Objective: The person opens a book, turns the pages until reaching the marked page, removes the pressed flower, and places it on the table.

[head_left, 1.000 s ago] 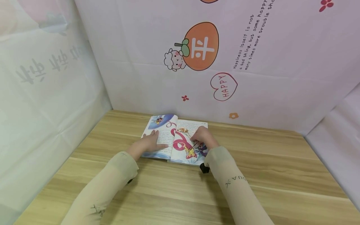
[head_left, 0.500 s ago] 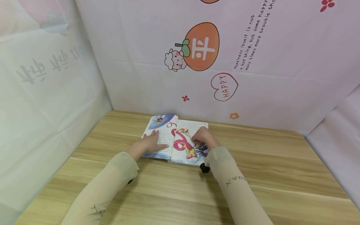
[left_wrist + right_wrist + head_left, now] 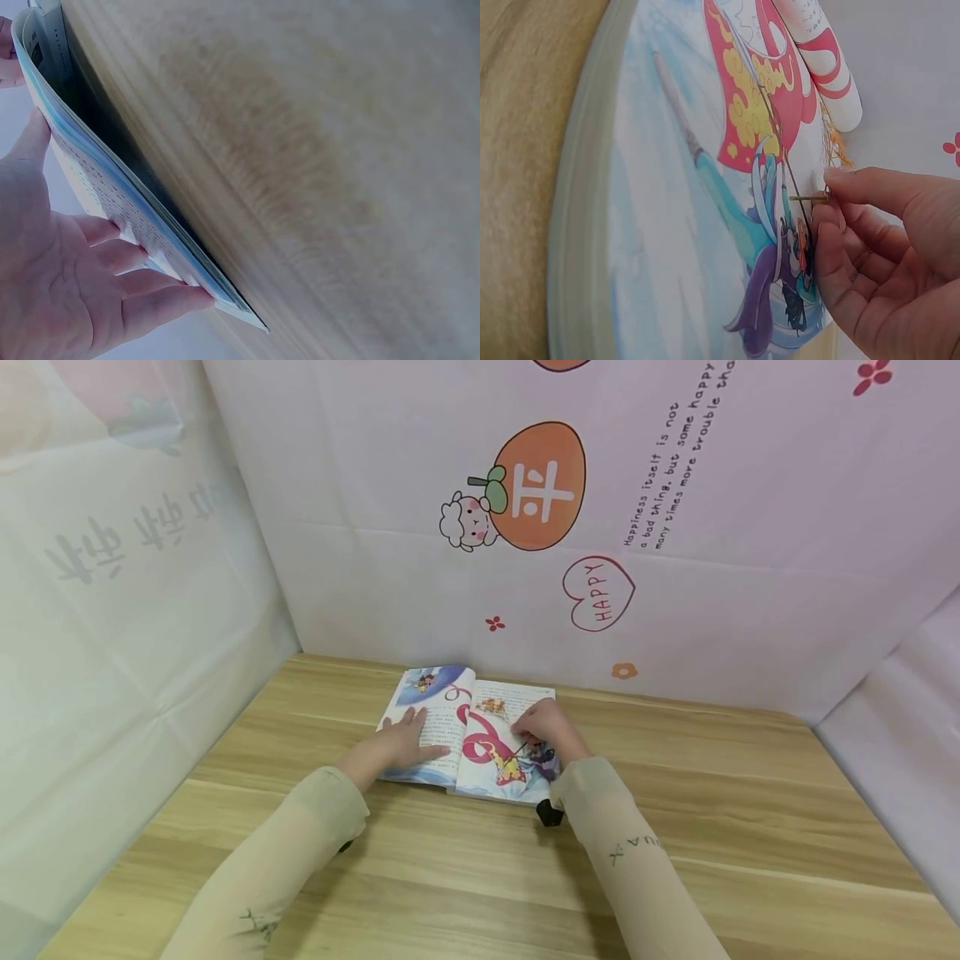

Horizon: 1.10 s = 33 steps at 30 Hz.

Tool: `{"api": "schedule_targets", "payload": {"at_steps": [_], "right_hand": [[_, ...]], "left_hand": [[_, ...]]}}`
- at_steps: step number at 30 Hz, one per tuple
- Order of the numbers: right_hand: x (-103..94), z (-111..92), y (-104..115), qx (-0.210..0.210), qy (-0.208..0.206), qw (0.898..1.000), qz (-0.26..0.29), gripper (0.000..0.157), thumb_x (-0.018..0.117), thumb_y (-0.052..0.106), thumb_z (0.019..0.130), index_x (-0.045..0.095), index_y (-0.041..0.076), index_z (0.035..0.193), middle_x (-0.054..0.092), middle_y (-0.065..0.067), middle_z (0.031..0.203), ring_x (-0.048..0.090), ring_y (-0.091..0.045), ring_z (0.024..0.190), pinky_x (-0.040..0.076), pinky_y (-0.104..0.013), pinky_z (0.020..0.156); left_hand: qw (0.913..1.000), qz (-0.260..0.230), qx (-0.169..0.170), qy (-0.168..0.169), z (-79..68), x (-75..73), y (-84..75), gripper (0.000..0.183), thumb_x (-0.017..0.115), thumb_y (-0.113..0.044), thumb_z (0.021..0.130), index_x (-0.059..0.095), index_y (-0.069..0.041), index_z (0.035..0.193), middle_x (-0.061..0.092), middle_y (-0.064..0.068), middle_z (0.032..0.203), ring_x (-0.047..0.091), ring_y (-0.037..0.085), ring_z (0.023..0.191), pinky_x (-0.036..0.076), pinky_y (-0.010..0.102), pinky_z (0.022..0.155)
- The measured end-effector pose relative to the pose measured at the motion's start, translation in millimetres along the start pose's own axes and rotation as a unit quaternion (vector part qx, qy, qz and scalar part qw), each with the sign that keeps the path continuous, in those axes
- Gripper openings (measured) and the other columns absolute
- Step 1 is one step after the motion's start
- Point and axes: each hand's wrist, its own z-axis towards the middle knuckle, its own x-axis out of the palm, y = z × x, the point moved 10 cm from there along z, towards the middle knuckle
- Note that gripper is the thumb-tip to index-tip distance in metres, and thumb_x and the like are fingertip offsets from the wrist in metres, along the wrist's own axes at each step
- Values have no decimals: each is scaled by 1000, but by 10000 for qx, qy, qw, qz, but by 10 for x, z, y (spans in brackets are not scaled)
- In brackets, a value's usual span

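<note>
An open illustrated book (image 3: 442, 693) lies near the back of the table, printed text on its left page, a red ribbon and figures on its right. My left hand (image 3: 397, 739) rests on the left page with fingers spread and straight; the left wrist view shows its fingertips (image 3: 199, 296) along the page edge. Over the right page, my right hand (image 3: 542, 722) pinches a small thin tan stick-like piece (image 3: 806, 199) between thumb and fingers. Close to the fingertips, a slim dark line (image 3: 786, 150) crosses the page. An orange, frilly shape (image 3: 491, 705) shows higher on this page.
The wood-grain table (image 3: 450, 877) extends in front of the book and to both sides. Behind it rises a white printed cloth wall (image 3: 405, 585), with another cloth wall (image 3: 150, 677) on the left. A black piece (image 3: 550, 812) sits beneath the right cuff.
My right forearm has shifted very slightly right and toward me, fingers still pinching over the page. The left hand stays in place on the left page.
</note>
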Motion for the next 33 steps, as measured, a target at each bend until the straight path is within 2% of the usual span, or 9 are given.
{"api": "schedule_targets", "payload": {"at_steps": [4,8,19,24,28,33], "right_hand": [[-11,-3,-50,-79,18,9996,259,18,75,6,92,76,-10,100,69,-6,69,59,-11,56,51,-23,55],[-11,1,-111,-49,93,9979,632,20,74,6,94,75,-10,107,71,-7,75,63,-11,60,55,-25,59],[-29,0,-226,237,228,9898,1389,26,73,7,96,72,-10,115,74,-11,83,66,-12,63,58,-24,62],[-60,-15,-239,140,328,9853,1670,28,69,6,98,69,-12,120,75,-15,91,68,-12,67,59,-25,66],[-88,-60,-217,29,418,9834,1764,27,67,5,100,69,-13,119,75,-13,90,69,-11,68,59,-23,67],[-111,-111,-256,178,421,9797,1950,26,67,6,100,69,-11,119,75,-10,90,69,-9,70,59,-22,68]], "left_hand": [[10000,-10,0,18,8,11,0,97,52,-60,102,11,5,162,9,31,166,11,46,153,3,59,122],[10000,-9,3,32,15,11,1,97,52,-60,102,12,5,161,9,31,166,11,49,152,5,60,122],[10000,12,-12,9,33,8,16,98,51,-61,101,12,5,162,9,31,166,13,51,150,5,60,122],[10000,19,-28,-12,32,2,15,97,52,-60,102,13,6,161,10,31,165,13,51,150,5,60,122],[10000,9,-37,-16,32,6,17,97,52,-60,102,12,5,161,10,31,166,12,52,150,6,61,121],[10000,22,9,-24,32,8,7,96,52,-59,102,13,6,161,11,32,165,13,52,150,7,61,121]]}}
